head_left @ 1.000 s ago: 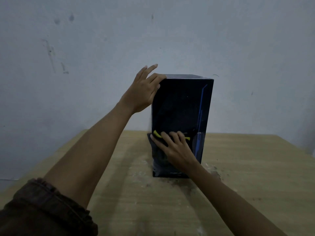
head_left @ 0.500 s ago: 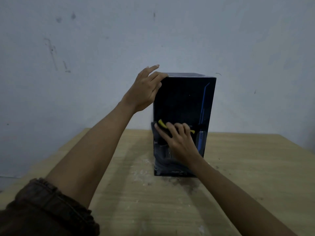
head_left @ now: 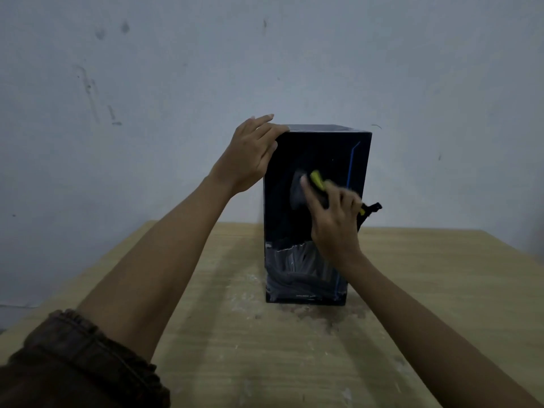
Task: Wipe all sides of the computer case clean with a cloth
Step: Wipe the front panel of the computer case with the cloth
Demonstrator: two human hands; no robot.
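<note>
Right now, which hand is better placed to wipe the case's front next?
The right hand: it presses the cloth on the computer case front; the left hand braces the top left corner.
</note>
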